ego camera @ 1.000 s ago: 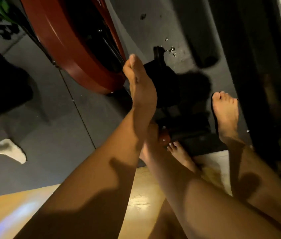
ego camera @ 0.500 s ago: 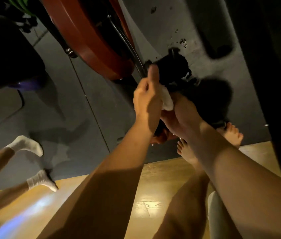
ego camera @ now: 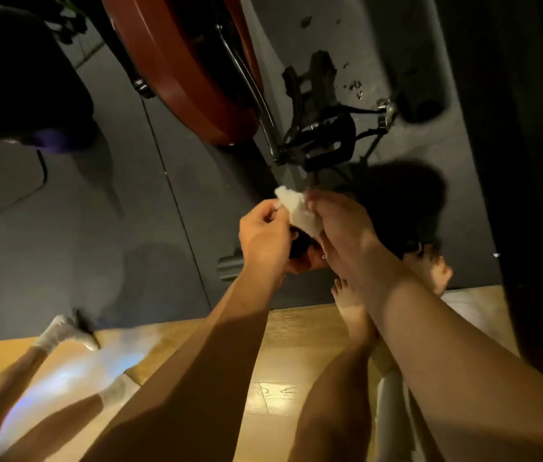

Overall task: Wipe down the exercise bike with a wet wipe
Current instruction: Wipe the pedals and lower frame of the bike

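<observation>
The left hand (ego camera: 265,235) pinches the wet wipe's (ego camera: 296,208) corner and the right hand's (ego camera: 346,235) curled fingers grip the rest, on the near side of the bike pedal (ego camera: 325,138), likely to open a fresh face.

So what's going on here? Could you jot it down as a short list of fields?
wipe: crumpled white wet wipe, held between both hands
left hand: pinches the wipe's left edge
right hand: grips its right side
bike: red flywheel and black pedal beyond the hands
floor: dark grey mat, then wooden boards
</observation>
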Demonstrator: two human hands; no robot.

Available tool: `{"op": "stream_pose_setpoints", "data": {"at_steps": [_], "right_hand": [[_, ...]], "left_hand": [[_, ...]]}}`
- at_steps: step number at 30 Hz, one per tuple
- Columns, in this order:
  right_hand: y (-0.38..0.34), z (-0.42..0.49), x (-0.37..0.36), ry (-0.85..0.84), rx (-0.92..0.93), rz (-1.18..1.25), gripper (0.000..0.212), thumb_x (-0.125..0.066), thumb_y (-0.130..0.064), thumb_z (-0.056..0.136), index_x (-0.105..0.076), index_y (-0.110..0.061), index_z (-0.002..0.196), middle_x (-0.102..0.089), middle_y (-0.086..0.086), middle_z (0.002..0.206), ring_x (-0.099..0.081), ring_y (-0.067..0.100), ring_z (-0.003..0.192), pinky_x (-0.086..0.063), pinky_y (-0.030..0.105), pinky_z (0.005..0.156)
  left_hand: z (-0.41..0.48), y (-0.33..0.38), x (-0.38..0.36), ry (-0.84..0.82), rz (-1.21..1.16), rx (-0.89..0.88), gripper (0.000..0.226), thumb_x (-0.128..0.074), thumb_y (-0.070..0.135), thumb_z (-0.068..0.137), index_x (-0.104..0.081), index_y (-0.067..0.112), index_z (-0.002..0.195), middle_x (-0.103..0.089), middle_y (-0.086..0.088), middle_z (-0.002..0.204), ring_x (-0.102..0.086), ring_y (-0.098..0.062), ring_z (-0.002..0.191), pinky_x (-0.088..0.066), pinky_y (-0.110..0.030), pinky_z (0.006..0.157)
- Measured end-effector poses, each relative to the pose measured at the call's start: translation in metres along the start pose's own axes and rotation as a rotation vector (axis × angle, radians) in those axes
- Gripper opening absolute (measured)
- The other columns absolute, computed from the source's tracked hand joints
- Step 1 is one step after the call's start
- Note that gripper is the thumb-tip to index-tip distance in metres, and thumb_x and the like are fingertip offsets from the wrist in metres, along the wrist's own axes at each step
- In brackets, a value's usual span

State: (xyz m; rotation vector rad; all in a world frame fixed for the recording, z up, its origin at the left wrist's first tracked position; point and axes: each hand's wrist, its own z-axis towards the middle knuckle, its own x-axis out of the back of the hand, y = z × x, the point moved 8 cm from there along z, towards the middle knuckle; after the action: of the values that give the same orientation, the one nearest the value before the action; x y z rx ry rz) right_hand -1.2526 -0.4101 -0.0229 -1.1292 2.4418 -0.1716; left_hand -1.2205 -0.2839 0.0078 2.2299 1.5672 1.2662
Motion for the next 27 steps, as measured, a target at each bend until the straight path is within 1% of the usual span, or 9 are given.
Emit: {"op": "stream_pose_setpoints", "data": {"at_steps": [3, 5, 8, 10, 13, 17, 20, 25, 27], "right_hand": [[0.019, 0.002, 0.008, 0.021, 0.022, -0.253, 0.021, -0.056, -0.015, 0.093, -0.065, -0.033, 0.087, -0.065, 0.0, 0.097, -0.064, 0.016, 0.082, -0.056, 0.031, 0.058], [0.029, 0.002, 0.013, 0.031, 0.038, -0.343, 0.022, -0.057, -0.015, 0.093, -0.062, -0.032, 0.082, -0.068, 0.001, 0.099, -0.066, 0.015, 0.082, -0.06, 0.032, 0.064], [0.033, 0.001, 0.019, -0.002, 0.097, -0.265, 0.018, -0.055, -0.007, 0.094, -0.063, -0.02, 0.102, -0.066, 0.0, 0.096, -0.064, 0.01, 0.075, -0.057, 0.022, 0.06], [0.039, 0.004, 0.025, -0.014, 0.112, -0.197, 0.025, -0.05, -0.005, 0.095, -0.064, -0.017, 0.11, -0.066, 0.004, 0.102, -0.065, 0.017, 0.085, -0.058, 0.028, 0.067], [0.043, 0.011, 0.039, 0.079, 0.109, -0.159, 0.022, -0.047, -0.018, 0.099, -0.064, -0.029, 0.092, -0.069, 0.008, 0.104, -0.069, 0.023, 0.088, -0.061, 0.039, 0.073], [0.05, 0.028, 0.048, 0.054, 0.255, -0.138, 0.02, -0.051, -0.016, 0.1, -0.062, -0.024, 0.085, -0.065, -0.003, 0.078, -0.064, 0.015, 0.073, -0.052, 0.017, 0.059], [0.071, 0.052, 0.049, 0.117, 0.281, -0.166, 0.026, -0.05, -0.002, 0.096, -0.059, -0.027, 0.096, -0.061, -0.01, 0.088, -0.062, 0.009, 0.085, -0.053, 0.017, 0.073], [0.112, 0.093, 0.028, 0.272, 0.345, -0.383, 0.034, -0.049, -0.019, 0.093, -0.064, -0.028, 0.123, -0.065, -0.001, 0.12, -0.06, 0.022, 0.111, -0.047, 0.043, 0.101], [0.132, 0.107, 0.017, 0.246, 0.268, -0.635, 0.041, -0.045, -0.019, 0.096, -0.057, -0.031, 0.134, -0.059, 0.004, 0.132, -0.053, 0.029, 0.121, -0.04, 0.044, 0.106]], "left_hand": [[-0.002, -0.003, 0.008, 0.07, 0.05, -0.004, 0.02, -0.064, 0.01, 0.091, -0.07, 0.021, 0.074, -0.066, 0.001, 0.068, -0.059, -0.008, 0.065, -0.053, -0.026, 0.059], [0.0, -0.001, 0.003, 0.007, 0.12, -0.06, 0.013, -0.067, 0.015, 0.092, -0.071, 0.018, 0.08, -0.067, 0.004, 0.069, -0.058, -0.004, 0.061, -0.047, -0.021, 0.055], [-0.002, -0.01, -0.007, -0.11, 0.135, -0.094, 0.007, -0.07, 0.014, 0.09, -0.071, 0.012, 0.096, -0.071, -0.001, 0.084, -0.065, -0.007, 0.071, -0.052, -0.02, 0.057], [0.002, -0.017, -0.002, -0.069, 0.136, -0.103, 0.021, -0.068, 0.025, 0.092, -0.066, 0.015, 0.109, -0.069, 0.001, 0.096, -0.067, -0.012, 0.087, -0.057, -0.028, 0.073], [0.023, -0.028, 0.013, 0.094, 0.173, -0.075, 0.044, -0.06, 0.048, 0.093, -0.05, 0.019, 0.125, -0.059, 0.006, 0.11, -0.059, -0.014, 0.103, -0.047, -0.031, 0.089], [0.061, -0.021, 0.017, 0.218, 0.185, -0.158, 0.062, -0.059, 0.049, 0.094, -0.039, 0.015, 0.141, -0.053, 0.002, 0.131, -0.053, -0.017, 0.118, -0.042, -0.031, 0.104], [0.091, -0.018, 0.016, 0.236, 0.186, -0.241, 0.065, -0.052, 0.045, 0.099, -0.025, 0.015, 0.151, -0.051, 0.001, 0.133, -0.051, -0.017, 0.12, -0.039, -0.026, 0.099], [0.112, -0.028, 0.013, 0.308, 0.196, -0.425, 0.064, -0.049, 0.045, 0.1, -0.021, 0.015, 0.149, -0.056, 0.004, 0.109, -0.056, -0.013, 0.094, -0.044, -0.023, 0.079], [0.116, -0.032, 0.013, 0.336, 0.135, -0.467, 0.061, -0.051, 0.043, 0.099, -0.025, 0.016, 0.147, -0.056, 0.009, 0.098, -0.056, -0.013, 0.087, -0.041, -0.019, 0.073]]}}
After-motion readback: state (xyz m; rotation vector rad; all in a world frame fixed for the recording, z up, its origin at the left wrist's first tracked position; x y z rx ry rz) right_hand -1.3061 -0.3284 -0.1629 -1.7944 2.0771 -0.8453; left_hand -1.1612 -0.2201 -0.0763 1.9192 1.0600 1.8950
